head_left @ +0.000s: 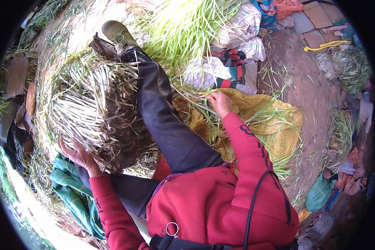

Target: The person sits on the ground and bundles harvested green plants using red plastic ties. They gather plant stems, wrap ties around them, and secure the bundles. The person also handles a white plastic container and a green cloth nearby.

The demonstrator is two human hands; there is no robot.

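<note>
My left hand rests with fingers spread at the lower edge of a large heap of pale-stemmed green stalks, which have dark, soil-covered root ends. My right hand is closed, its fingertips pinched at a thin orange-red string above a yellow woven sack. Loose long green stalks lie on the sack, beside and under that hand. My outstretched leg in dark trousers lies between the heap and the sack.
A big pile of bright green leaves lies at the far side, next to white sacks and a patterned bag. Green cloth lies near my left arm. Cardboard pieces and a yellow strap are at far right.
</note>
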